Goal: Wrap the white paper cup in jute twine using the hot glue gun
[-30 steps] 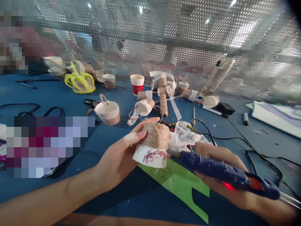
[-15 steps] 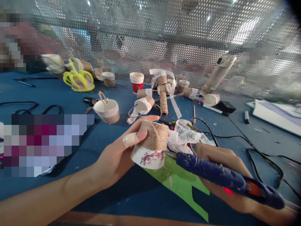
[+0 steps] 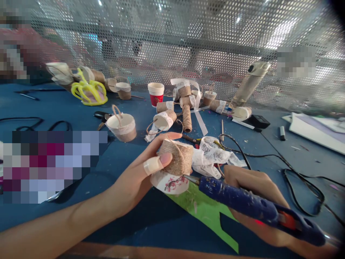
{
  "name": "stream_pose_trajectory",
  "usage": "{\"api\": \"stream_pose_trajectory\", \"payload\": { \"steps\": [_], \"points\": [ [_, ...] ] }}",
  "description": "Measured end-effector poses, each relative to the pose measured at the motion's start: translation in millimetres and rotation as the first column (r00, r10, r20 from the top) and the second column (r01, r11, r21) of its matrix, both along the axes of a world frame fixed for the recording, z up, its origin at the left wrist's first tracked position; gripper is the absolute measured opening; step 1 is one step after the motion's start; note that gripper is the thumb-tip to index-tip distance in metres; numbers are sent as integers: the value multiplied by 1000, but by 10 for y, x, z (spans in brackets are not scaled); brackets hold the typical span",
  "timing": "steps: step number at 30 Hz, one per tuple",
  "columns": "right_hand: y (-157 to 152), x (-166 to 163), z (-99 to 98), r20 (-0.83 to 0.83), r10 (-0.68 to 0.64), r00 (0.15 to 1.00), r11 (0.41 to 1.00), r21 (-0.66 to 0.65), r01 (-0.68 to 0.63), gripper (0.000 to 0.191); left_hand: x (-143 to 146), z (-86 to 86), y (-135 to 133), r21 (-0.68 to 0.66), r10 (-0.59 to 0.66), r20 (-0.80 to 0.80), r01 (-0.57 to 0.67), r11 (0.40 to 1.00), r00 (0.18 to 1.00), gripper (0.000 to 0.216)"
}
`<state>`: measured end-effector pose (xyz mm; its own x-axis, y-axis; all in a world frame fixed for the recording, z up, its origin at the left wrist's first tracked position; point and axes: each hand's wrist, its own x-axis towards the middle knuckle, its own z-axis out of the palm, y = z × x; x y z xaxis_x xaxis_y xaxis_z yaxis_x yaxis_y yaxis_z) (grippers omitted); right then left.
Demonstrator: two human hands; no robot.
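Observation:
Tilted in front of me is a paper cup (image 3: 176, 158), partly wrapped in brown twine, its white rim printed with pink blossoms facing down towards me. My left hand (image 3: 145, 169) grips it from the left, the thumb, with a bandage on it, pressing the twine. In my right hand (image 3: 258, 187) is a blue hot glue gun (image 3: 239, 199), its fingers wrapped round the handle below. The metal nozzle points left and meets, or nearly meets, the lower edge of the twine. A green sheet (image 3: 207, 214) lies under the cup.
White lace (image 3: 212, 154) and a black cord (image 3: 285, 162) lie right of the cup. Behind stand a finished small bucket (image 3: 122, 127), a twine spool (image 3: 187, 118), red paper cups (image 3: 156, 95) and a yellow crown-shaped piece (image 3: 90, 93). A bottle (image 3: 250, 84) leans against the perforated metal screen (image 3: 167, 46).
My left thumb has shifted slightly right over the twine and the cup has turned a little. The glue gun's nozzle has moved slightly left and down along the twine's edge.

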<state>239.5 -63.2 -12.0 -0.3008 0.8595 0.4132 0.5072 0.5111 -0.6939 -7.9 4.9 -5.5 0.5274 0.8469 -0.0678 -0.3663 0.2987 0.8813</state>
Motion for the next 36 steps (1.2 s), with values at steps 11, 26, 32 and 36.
{"api": "stream_pose_trajectory", "payload": {
  "steps": [11,26,32,36],
  "points": [
    [6,114,19,72,48,996,997,-58,-44,29,-35,-20,6,39,2,92,-6,999,996,39],
    [-3,50,8,53,15,998,1000,-1,-15,29,-8,20,-32,71,64,19,-66,995,998,38],
    [21,77,6,31,-2,1000,999,-45,4,30,-6,39,-32,14,42,87,-43,999,995,51],
    [32,105,3,59,60,996,997,-48,-58,29,3,48,-41,-19,115,87,-114,993,990,39]
  ]
}}
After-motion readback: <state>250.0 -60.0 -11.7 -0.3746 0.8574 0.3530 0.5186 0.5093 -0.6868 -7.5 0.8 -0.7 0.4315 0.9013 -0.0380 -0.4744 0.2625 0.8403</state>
